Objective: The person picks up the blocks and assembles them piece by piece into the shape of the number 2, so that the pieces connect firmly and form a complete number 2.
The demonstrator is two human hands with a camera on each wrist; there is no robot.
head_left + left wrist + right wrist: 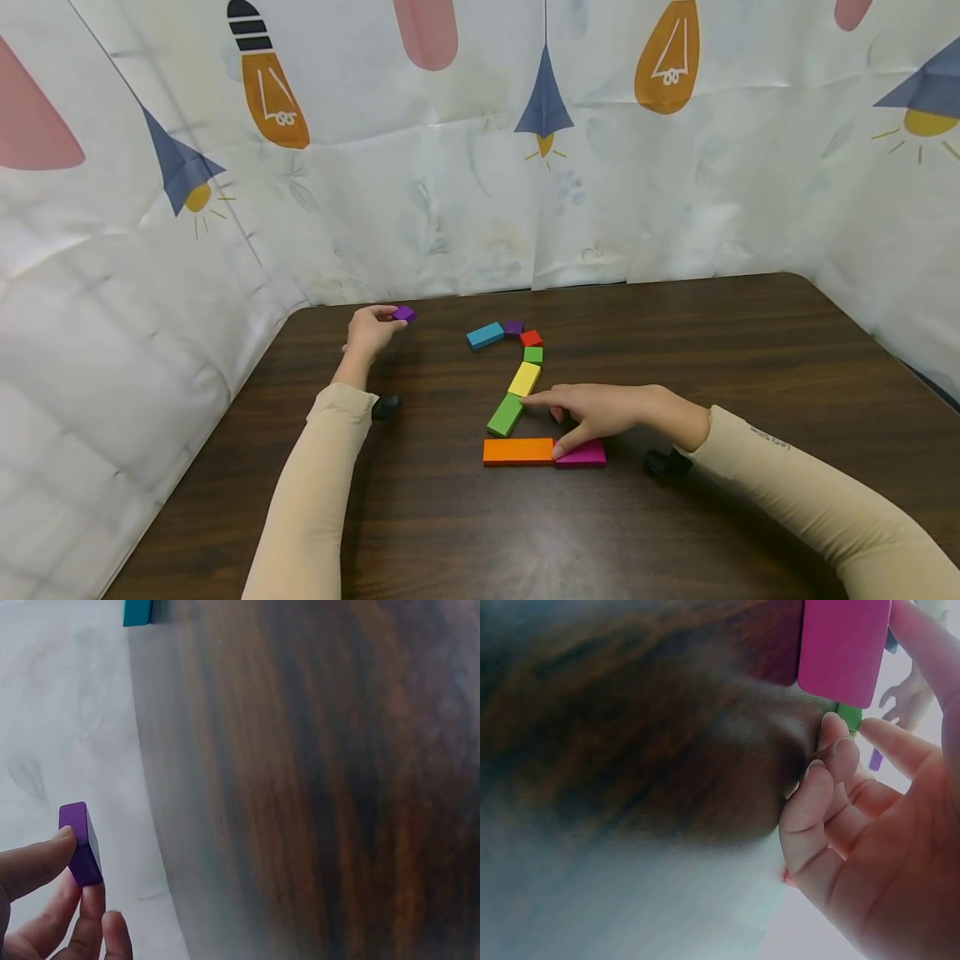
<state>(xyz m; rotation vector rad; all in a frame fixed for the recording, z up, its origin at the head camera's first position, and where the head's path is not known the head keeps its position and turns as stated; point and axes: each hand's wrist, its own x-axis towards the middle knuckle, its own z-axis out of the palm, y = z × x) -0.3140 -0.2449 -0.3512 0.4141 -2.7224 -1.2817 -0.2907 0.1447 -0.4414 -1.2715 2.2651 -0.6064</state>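
My left hand (369, 331) pinches a small purple block (403, 314) between thumb and fingers, at the table's far left; the left wrist view shows this purple block (79, 844) upright in the fingertips. My right hand (607, 410) reaches in from the right over a figure of coloured blocks. Its index fingertip meets the upper end of a long green block (505, 415). The thumb tip lies where an orange block (517, 452) joins a magenta block (585, 454). In the right wrist view, the other fingers (810, 817) curl in toward the palm, holding nothing.
Up from the green block curve a yellow block (524, 379), a small green block (533, 355), a red block (531, 338), a dark purple block (513, 328) and a blue block (485, 335). A printed white curtain (450, 208) hangs behind the dark wooden table (712, 333).
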